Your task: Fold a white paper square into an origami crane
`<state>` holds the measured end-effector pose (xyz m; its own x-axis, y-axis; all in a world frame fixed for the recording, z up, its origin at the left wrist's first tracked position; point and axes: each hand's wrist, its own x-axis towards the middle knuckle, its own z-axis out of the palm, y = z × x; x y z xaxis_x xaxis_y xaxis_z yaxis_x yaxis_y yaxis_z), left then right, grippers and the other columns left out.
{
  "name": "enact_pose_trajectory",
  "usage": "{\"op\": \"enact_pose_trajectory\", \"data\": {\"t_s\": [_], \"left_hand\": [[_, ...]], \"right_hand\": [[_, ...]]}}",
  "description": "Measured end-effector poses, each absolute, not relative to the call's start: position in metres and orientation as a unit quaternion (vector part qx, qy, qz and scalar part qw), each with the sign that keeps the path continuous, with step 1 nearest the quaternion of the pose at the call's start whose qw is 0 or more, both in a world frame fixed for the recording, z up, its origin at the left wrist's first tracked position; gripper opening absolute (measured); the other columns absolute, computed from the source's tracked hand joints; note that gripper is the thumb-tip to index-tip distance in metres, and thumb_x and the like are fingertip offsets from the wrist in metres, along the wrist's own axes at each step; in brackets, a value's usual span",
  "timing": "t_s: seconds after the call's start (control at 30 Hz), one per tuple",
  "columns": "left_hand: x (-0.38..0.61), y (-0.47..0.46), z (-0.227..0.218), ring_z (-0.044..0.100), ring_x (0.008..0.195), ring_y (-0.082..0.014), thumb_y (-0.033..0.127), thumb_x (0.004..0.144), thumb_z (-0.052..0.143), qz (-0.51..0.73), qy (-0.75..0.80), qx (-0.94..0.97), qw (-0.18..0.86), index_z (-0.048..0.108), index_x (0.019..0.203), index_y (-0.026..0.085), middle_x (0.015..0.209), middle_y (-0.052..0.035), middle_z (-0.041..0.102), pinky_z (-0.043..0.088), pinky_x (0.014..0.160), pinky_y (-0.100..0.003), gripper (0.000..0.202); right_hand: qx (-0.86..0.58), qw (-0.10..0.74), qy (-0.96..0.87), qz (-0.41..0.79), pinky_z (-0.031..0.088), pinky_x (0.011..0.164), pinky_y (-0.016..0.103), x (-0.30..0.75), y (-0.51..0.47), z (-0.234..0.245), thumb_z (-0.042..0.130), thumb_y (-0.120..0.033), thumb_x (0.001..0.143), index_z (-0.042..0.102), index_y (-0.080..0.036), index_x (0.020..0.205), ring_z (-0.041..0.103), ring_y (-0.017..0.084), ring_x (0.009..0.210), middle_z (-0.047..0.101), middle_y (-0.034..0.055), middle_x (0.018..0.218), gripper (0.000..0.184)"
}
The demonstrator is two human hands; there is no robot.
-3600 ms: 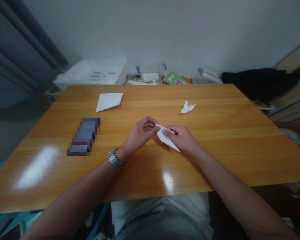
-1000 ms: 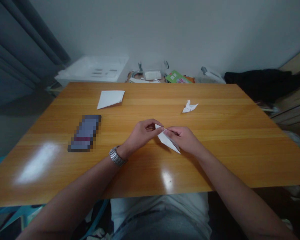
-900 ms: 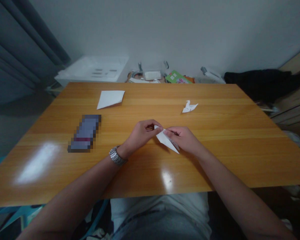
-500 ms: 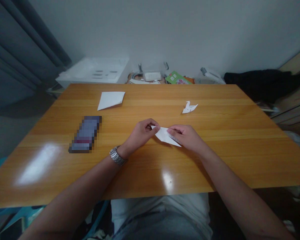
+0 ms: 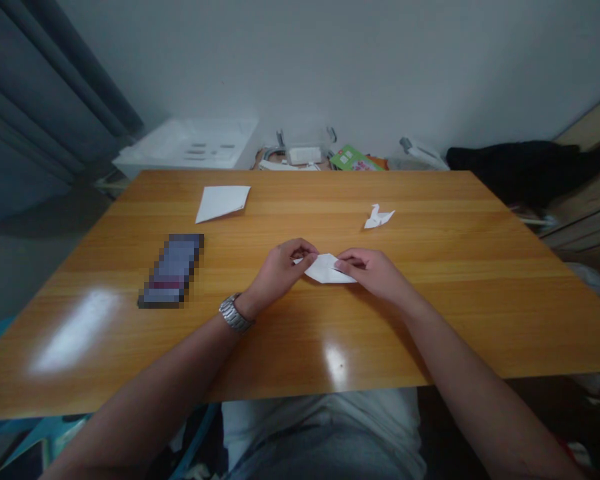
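Observation:
Between my hands, just above or on the wooden table (image 5: 300, 333), is a small folded sheet of white paper (image 5: 324, 270). My left hand (image 5: 286, 267), with a metal watch (image 5: 236, 313) on its wrist, pinches the paper's left end between thumb and fingers. On the other side, my right hand (image 5: 367, 270) grips the right end, thumb on top; its other fingers are partly hidden behind the paper. Beyond my right hand stands a white folded paper bird (image 5: 379, 217).
At the back left of the table lies a white paper sheet (image 5: 223, 202). Nearer, on the left, is a blurred-out phone (image 5: 173, 272). Past the far edge are a white tray-like box (image 5: 180, 147), a green booklet (image 5: 353, 159) and a dark cloth (image 5: 525, 167).
The folded paper has turned, so its near edge now lies almost level and its left end reaches further under my left fingers. Both hands have barely moved.

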<state>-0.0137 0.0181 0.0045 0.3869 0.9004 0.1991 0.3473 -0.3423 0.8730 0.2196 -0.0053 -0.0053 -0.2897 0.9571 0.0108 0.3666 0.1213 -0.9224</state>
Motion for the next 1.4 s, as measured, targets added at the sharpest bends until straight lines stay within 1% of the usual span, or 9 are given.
{"op": "enact_pose_trajectory", "data": {"t_s": [0.1, 0.3, 0.5, 0.77, 0.97, 1.1, 1.23, 1.3, 1.4], "left_hand": [[-0.014, 0.018, 0.004, 0.068, 0.083, -0.0165, 0.032, 0.093, 0.063, 0.354, 0.421, 0.739, 0.39, 0.07, 0.097, 0.017, 0.092, -0.0055, 0.074, 0.052, 0.075, -0.026, 0.017], [-0.013, 0.012, 0.006, 0.067, 0.084, -0.0168, 0.034, 0.092, 0.066, 0.328, 0.403, 0.77, 0.37, 0.072, 0.104, 0.019, 0.095, -0.0055, 0.073, 0.052, 0.076, -0.028, 0.02], [-0.013, 0.009, 0.012, 0.065, 0.08, -0.0162, 0.031, 0.092, 0.066, 0.285, 0.393, 0.797, 0.359, 0.075, 0.095, 0.02, 0.092, -0.0041, 0.073, 0.049, 0.072, -0.027, 0.014], [-0.014, 0.011, 0.013, 0.063, 0.077, -0.0156, 0.031, 0.093, 0.065, 0.29, 0.405, 0.789, 0.359, 0.074, 0.094, 0.018, 0.088, -0.0037, 0.073, 0.046, 0.07, -0.026, 0.016], [-0.014, 0.011, 0.011, 0.064, 0.079, -0.0146, 0.03, 0.094, 0.064, 0.291, 0.399, 0.79, 0.363, 0.074, 0.096, 0.018, 0.09, -0.003, 0.073, 0.048, 0.072, -0.025, 0.015], [-0.014, 0.01, 0.012, 0.066, 0.082, -0.0151, 0.029, 0.094, 0.064, 0.296, 0.406, 0.788, 0.357, 0.074, 0.096, 0.018, 0.092, -0.0034, 0.073, 0.048, 0.073, -0.025, 0.014], [-0.015, 0.012, 0.01, 0.067, 0.081, -0.015, 0.029, 0.095, 0.062, 0.32, 0.427, 0.761, 0.369, 0.072, 0.095, 0.018, 0.09, -0.0032, 0.074, 0.05, 0.072, -0.025, 0.015], [-0.015, 0.014, 0.007, 0.066, 0.077, -0.014, 0.029, 0.094, 0.063, 0.342, 0.44, 0.734, 0.388, 0.07, 0.093, 0.017, 0.086, -0.0028, 0.072, 0.052, 0.069, -0.023, 0.014], [-0.014, 0.016, 0.002, 0.066, 0.072, -0.0135, 0.029, 0.091, 0.065, 0.369, 0.454, 0.673, 0.452, 0.065, 0.091, 0.016, 0.081, -0.0029, 0.069, 0.056, 0.062, -0.022, 0.013]], "right_hand": [[-0.494, 0.34, -0.669, 0.439, 0.052, 0.079, 0.033, 0.223, -0.004, -0.005, 0.067, -0.048, 0.09, 0.076, -0.018, 0.097, 0.071, 0.022, 0.085, 0.078, 0.0078, 0.095, 0.032], [-0.489, 0.306, -0.699, 0.423, 0.052, 0.079, 0.034, 0.22, -0.008, -0.001, 0.067, -0.042, 0.091, 0.079, -0.019, 0.096, 0.072, 0.022, 0.085, 0.079, 0.0072, 0.095, 0.026], [-0.48, 0.275, -0.702, 0.449, 0.053, 0.08, 0.034, 0.219, -0.011, -0.002, 0.067, -0.042, 0.091, 0.08, -0.021, 0.1, 0.073, 0.023, 0.087, 0.081, 0.0064, 0.098, 0.026], [-0.492, 0.288, -0.695, 0.438, 0.054, 0.08, 0.035, 0.223, -0.008, -0.001, 0.067, -0.04, 0.091, 0.079, -0.019, 0.097, 0.073, 0.023, 0.087, 0.08, 0.0077, 0.096, 0.025], [-0.487, 0.29, -0.686, 0.456, 0.055, 0.079, 0.035, 0.225, -0.006, -0.001, 0.068, -0.041, 0.089, 0.079, -0.019, 0.094, 0.073, 0.023, 0.084, 0.08, 0.0077, 0.094, 0.025], [-0.49, 0.317, -0.681, 0.442, 0.056, 0.083, 0.038, 0.226, -0.004, 0.0, 0.066, -0.045, 0.091, 0.078, -0.02, 0.098, 0.073, 0.024, 0.088, 0.08, 0.0081, 0.098, 0.029], [-0.525, 0.397, -0.62, 0.427, 0.058, 0.089, 0.042, 0.227, -0.003, 0.0, 0.065, -0.052, 0.091, 0.076, -0.02, 0.106, 0.073, 0.026, 0.097, 0.078, 0.0103, 0.107, 0.036], [-0.526, 0.43, -0.573, 0.459, 0.06, 0.087, 0.042, 0.227, -0.003, -0.001, 0.068, -0.055, 0.089, 0.074, -0.02, 0.108, 0.074, 0.027, 0.096, 0.078, 0.0111, 0.107, 0.041], [-0.518, 0.441, -0.536, 0.5, 0.062, 0.082, 0.041, 0.224, -0.004, -0.002, 0.071, -0.057, 0.086, 0.073, -0.02, 0.107, 0.075, 0.026, 0.092, 0.078, 0.0116, 0.105, 0.043]]}}
